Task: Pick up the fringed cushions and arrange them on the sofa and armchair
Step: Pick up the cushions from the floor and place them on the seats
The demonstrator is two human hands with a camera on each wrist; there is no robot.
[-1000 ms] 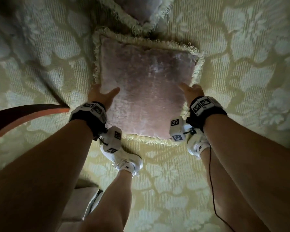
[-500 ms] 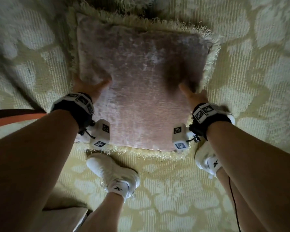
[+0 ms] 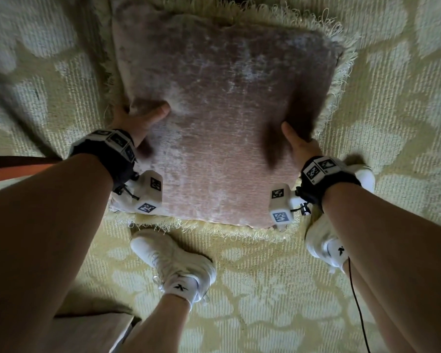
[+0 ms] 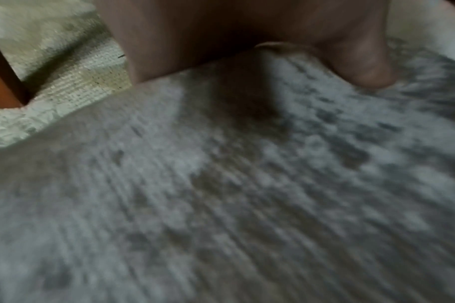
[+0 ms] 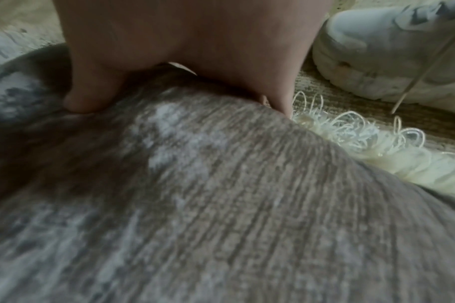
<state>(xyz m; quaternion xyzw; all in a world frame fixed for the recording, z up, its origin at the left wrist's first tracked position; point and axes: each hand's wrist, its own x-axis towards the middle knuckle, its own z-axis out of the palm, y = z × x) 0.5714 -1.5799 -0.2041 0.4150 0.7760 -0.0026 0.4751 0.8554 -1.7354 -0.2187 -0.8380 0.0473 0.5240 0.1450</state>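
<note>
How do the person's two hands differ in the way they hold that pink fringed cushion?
The left hand grips the pink fringed cushion at its left edge, thumb reaching rightward across the top; the right hand grips the right edge, thumb pointing up and inward. The left hand sits farther up the cushion than the right hand. Beside the right hand the cream fringe shows clearly; none shows in the left wrist view. Both pinch the cushion, thumb on top, fingers hidden beneath.

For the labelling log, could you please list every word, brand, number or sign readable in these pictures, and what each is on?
No readable words or numbers.
Black cross-shaped logo, like an "X", on the left foot's white sock.
The same logo on the right foot's sock.
Black-and-white square code markers, not text, on the wrist bands and white camera blocks.
Cushion and carpet: none.
</note>
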